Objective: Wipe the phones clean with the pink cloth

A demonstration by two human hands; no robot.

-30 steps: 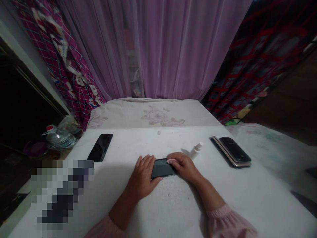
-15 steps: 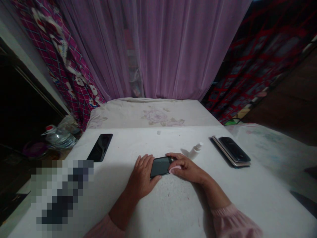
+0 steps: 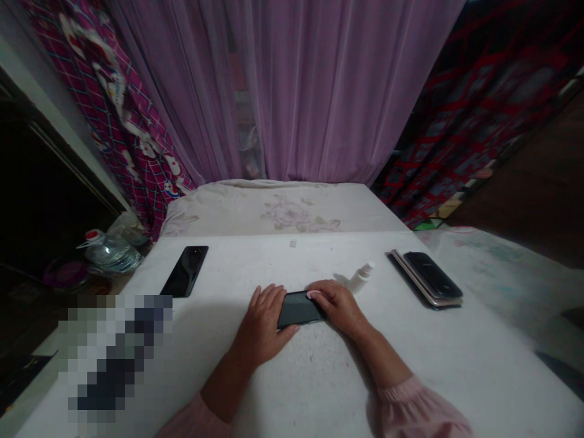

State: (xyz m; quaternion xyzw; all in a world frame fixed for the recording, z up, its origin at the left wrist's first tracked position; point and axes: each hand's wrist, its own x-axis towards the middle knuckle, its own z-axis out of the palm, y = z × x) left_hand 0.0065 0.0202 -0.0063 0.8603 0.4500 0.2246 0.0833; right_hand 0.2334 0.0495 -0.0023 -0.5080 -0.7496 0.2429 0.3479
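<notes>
A black smartphone (image 3: 300, 309) lies flat on the white table (image 3: 401, 340), screen up. My left hand (image 3: 262, 325) holds its left end, with the thumb along the lower edge and the fingers on the upper edge. My right hand (image 3: 338, 308) covers the phone's right end. A small pink pad or cloth (image 3: 312, 294) shows under its fingertips, against the phone's upper edge. I cannot tell exactly what the pink piece is. Both my forearms come in from the bottom, in pink ruffled sleeves.
On the table lie a black phone (image 3: 185, 271), a stack of phones (image 3: 429, 280), a small white spray bottle (image 3: 362, 277) and a tiny white scrap (image 3: 292, 243). A pixelated patch (image 3: 112, 356) covers the lower left. A floral cushion (image 3: 283, 210) lines the far edge.
My right hand has slid from the phone's lower right back up to its upper edge, carrying the pink piece. The phone has turned slightly and now lies flatter.
</notes>
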